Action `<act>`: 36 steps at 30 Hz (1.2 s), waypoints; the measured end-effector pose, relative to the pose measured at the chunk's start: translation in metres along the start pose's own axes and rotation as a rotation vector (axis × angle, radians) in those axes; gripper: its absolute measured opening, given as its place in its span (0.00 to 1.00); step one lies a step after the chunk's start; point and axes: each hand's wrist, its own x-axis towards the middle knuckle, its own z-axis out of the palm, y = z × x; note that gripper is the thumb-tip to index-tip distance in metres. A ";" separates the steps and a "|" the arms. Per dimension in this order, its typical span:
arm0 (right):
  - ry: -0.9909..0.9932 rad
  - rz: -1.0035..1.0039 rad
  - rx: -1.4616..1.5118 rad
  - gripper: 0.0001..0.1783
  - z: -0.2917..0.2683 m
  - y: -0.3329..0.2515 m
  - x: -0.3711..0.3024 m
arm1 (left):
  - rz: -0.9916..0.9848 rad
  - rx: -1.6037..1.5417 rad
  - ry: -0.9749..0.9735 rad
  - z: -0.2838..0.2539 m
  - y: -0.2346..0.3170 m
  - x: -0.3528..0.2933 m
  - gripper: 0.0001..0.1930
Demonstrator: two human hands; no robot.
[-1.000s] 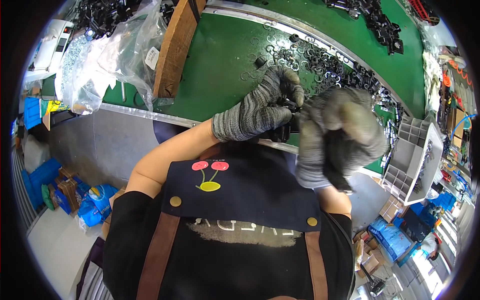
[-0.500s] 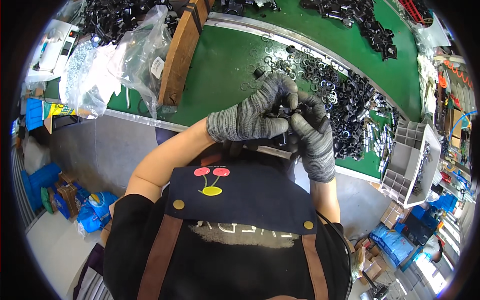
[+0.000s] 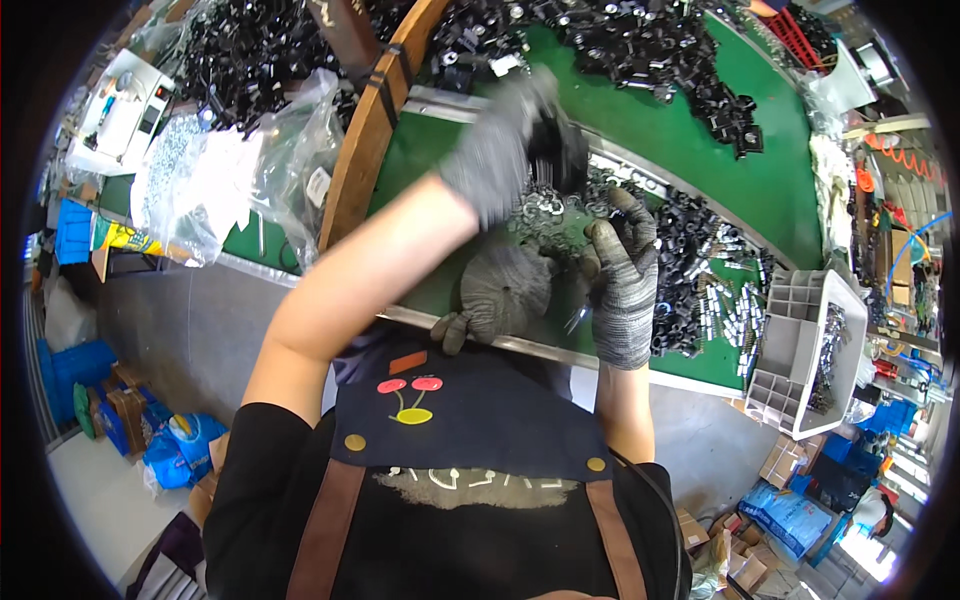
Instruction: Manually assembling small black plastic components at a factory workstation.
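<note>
My left hand (image 3: 495, 155), in a grey knit glove, is stretched forward over the bench. Motion smears its fingers, and a dark blurred shape (image 3: 558, 150) shows beside them. My right hand (image 3: 625, 285), also gloved, hovers by the near edge of the small-parts pile with its fingers curled. A forked, shiny metal tip (image 3: 577, 318) sticks out low beside it; what the fingers hold is mostly hidden. Between my arms lies a rounded grey fabric piece (image 3: 505, 292), like a bundled glove. Metal clip rings (image 3: 545, 205) are scattered beneath my left hand.
Black ring-like parts (image 3: 680, 290) and silver pins (image 3: 735, 320) spread to the right, beside a grey divided bin (image 3: 800, 350). Black fittings (image 3: 650, 50) are heaped at the back. A wooden board (image 3: 365, 135) and clear plastic bags (image 3: 290, 150) stand left on the green bench.
My hands were together around a small black part; now they are apart. The left has swung forward, while the right has dropped slightly and stays near the pile. The grey fabric piece has come into view.
</note>
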 end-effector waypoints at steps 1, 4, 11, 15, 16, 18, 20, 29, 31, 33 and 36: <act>0.014 -0.026 0.033 0.26 -0.001 -0.004 0.002 | 0.192 -0.240 -0.018 -0.009 0.025 0.030 0.09; -0.046 0.018 0.014 0.25 -0.035 -0.006 -0.005 | 0.439 -0.527 -0.136 -0.012 0.111 0.084 0.10; -0.017 0.047 -0.200 0.22 -0.060 -0.010 -0.024 | 1.319 0.563 0.153 0.069 -0.004 0.187 0.18; -0.141 -0.282 -0.420 0.17 -0.065 0.005 -0.032 | 1.585 1.521 0.159 0.120 -0.065 0.181 0.15; -0.132 -0.412 -0.541 0.14 -0.072 -0.001 -0.034 | 1.560 1.635 0.068 0.124 -0.073 0.186 0.13; -0.138 -0.664 -0.786 0.08 -0.089 -0.015 -0.037 | 1.495 1.870 -0.098 0.115 -0.080 0.200 0.12; 0.235 -0.391 -0.903 0.04 -0.126 -0.035 -0.038 | 1.398 2.105 -0.253 0.080 -0.081 0.219 0.10; 0.358 -0.142 -1.917 0.21 -0.321 -0.029 0.011 | 0.599 1.239 -0.379 0.019 -0.037 0.126 0.15; 0.345 -0.228 -1.906 0.18 -0.316 -0.032 0.012 | 0.163 0.136 -0.463 0.008 -0.035 0.086 0.18; 0.360 -0.397 -1.900 0.13 -0.305 -0.043 0.015 | 0.140 0.014 -0.549 -0.006 -0.032 0.046 0.18; 0.359 -0.462 -1.200 0.11 -0.258 -0.045 0.003 | 0.090 -0.153 -0.591 -0.022 -0.036 -0.010 0.19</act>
